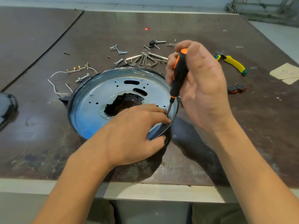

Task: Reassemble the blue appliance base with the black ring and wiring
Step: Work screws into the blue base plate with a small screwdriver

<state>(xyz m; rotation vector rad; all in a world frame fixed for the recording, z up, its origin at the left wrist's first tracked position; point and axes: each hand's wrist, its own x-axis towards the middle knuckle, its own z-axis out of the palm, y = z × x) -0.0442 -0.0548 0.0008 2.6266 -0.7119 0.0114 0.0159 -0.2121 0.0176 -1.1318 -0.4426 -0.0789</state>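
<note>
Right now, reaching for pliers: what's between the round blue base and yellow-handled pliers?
In the head view, the right hand gripping a black-and-orange screwdriver.

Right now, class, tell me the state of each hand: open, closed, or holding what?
Left hand: closed, gripping the rim of the blue base, fingers on top, thumb beneath.
Right hand: closed, holding the orange-and-black screwdriver.

R hand grips screwdriver upright on blue base; L hand holds rim.
</note>
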